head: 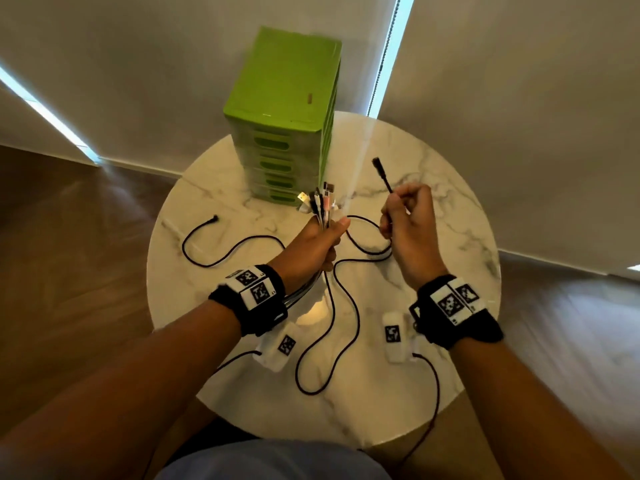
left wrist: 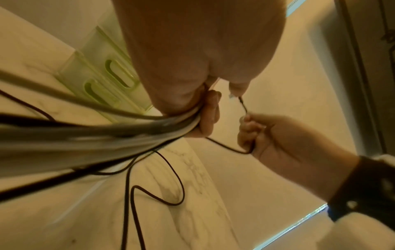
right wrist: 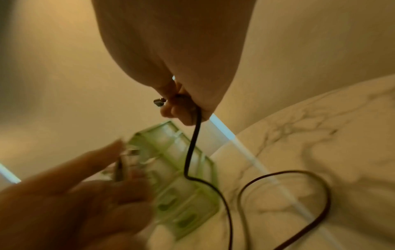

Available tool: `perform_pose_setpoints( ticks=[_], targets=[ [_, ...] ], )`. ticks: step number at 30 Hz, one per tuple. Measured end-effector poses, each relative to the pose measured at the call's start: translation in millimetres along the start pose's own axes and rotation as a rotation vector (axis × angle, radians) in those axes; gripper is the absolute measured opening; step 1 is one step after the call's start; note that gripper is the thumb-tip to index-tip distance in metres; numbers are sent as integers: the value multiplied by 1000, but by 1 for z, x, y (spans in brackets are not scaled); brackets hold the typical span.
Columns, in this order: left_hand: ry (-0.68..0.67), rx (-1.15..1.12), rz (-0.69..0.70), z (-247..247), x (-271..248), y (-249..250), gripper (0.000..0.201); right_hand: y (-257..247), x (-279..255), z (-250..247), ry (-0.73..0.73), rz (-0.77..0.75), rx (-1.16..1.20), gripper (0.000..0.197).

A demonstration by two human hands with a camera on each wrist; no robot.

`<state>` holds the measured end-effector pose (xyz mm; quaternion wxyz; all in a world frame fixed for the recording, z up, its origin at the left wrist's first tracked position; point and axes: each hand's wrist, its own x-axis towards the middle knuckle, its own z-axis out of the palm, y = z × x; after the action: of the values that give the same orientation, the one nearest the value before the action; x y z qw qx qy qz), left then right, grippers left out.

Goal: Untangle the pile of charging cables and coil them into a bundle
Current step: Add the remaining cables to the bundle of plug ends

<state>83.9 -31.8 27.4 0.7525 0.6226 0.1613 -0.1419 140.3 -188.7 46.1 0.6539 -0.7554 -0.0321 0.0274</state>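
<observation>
My left hand [head: 320, 239] grips a bunch of charging cables [head: 322, 202] upright over the round marble table [head: 450, 237], plug ends fanned above the fist; the cords trail back under my wrist [left wrist: 107, 133]. My right hand [head: 407, 216] pinches a black cable [head: 383, 178] just below its plug, which sticks up to the far left. That black cable [head: 343, 306] loops across the table between my wrists and runs on to a free end [head: 214, 219] at the left. In the right wrist view the black cable [right wrist: 192, 145] hangs from my curled fingers [right wrist: 181, 108].
A green drawer tower [head: 284, 112] stands at the table's far side, close behind the cable plugs. Two white tagged blocks [head: 394, 336] lie near the front edge by my wrists. A thin black wire [head: 434, 393] drops off the front right rim. Wooden floor surrounds the table.
</observation>
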Motion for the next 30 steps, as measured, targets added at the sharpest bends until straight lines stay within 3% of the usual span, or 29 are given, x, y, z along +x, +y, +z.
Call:
perform_pose_setpoints(
  ticks=[2,3,6,13,17,20,23,30],
  targets=[
    [17,-62,-15,3,-2,2,70,-11,-21,19,-19,-27,36,5],
    [18,-81,-3,3,-4,4,74,-12,-31,27,-34,-31,29,6],
    [-24,-82,71,-3,-17,11,53,-17,-57,48,-110,-49,-31,7],
    [11,-11,120,-20,-41,18,64,-27,-83,67,-186,-68,-126,8],
    [86,114,202,-41,-51,23,33,-25,-94,74,-199,-56,-202,16],
    [95,129,277,-57,-55,31,28,-23,-105,77,-294,-91,-302,16],
    [148,184,361,-73,-58,39,21,-20,-109,81,-394,-89,-194,27],
    [228,-240,412,-114,-66,73,25,16,-120,87,-656,42,-287,45]
  ],
)
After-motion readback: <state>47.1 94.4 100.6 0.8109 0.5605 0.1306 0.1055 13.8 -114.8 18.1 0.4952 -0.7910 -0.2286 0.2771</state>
